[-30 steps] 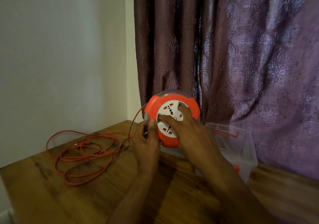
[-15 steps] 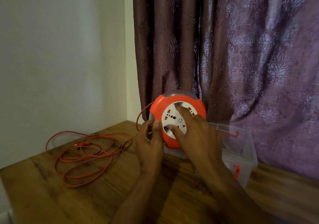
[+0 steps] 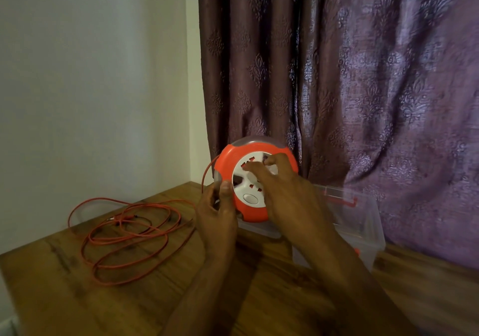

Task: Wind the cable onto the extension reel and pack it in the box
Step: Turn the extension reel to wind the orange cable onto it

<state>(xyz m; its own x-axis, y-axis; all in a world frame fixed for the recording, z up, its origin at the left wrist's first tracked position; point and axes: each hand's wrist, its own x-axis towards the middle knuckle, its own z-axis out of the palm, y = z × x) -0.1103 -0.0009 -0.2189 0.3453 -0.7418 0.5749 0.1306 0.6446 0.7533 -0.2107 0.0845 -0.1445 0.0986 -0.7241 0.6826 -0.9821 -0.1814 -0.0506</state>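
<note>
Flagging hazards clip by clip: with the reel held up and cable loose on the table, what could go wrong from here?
1. The loose cable lies in overlapping loops, so it may knot or snag as it feeds into the reel.
2. The left hand grips only the reel's edge while the right hand works its white face; it might slip.
3. The clear box sits close behind and could get knocked.

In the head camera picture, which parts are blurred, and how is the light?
Head view: the right hand on the reel face is smeared by motion blur, its fingertips indistinct; the left hand and the loose cable are sharper. Light is dim and soft, brighter on the wall, with a sheen on the curtain; wide-angle bending shows at the edges.
</note>
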